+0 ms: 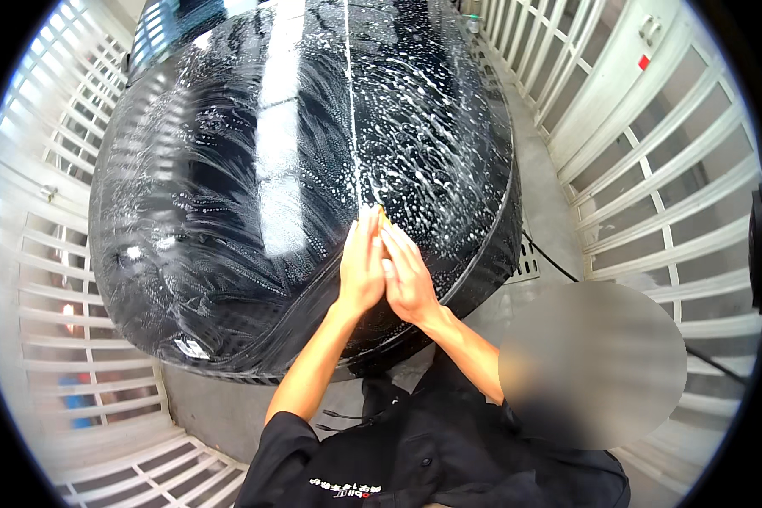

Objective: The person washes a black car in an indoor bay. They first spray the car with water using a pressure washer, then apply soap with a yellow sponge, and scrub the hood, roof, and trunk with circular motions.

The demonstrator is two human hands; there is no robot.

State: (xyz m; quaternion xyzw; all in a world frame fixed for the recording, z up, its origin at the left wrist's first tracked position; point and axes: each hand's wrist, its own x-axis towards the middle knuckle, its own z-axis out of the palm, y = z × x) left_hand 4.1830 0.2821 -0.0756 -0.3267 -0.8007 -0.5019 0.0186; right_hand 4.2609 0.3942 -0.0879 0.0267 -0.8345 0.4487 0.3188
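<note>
My left hand (364, 267) and my right hand (409, 275) are pressed close together, fingers stretched forward. A small orange-yellow piece (382, 215) shows at their fingertips; the rest of it is hidden under the fingers, so I cannot tell its exact kind. Both hands lie against the wet, glossy black car panel (229, 296), near its right-hand side. White suds (415, 127) and droplets streak the curved surface, with swirled wipe marks on the left. From the far end a thin white line (351, 93) runs down the panel to my fingertips.
White slatted gates (643, 195) stand along the right, and similar slatted panels (85, 339) along the left. A black cable (554, 258) crosses the grey floor (207, 402) on the right. A small white label (192, 348) sits near the panel's lower edge. A blurred patch hides the lower right.
</note>
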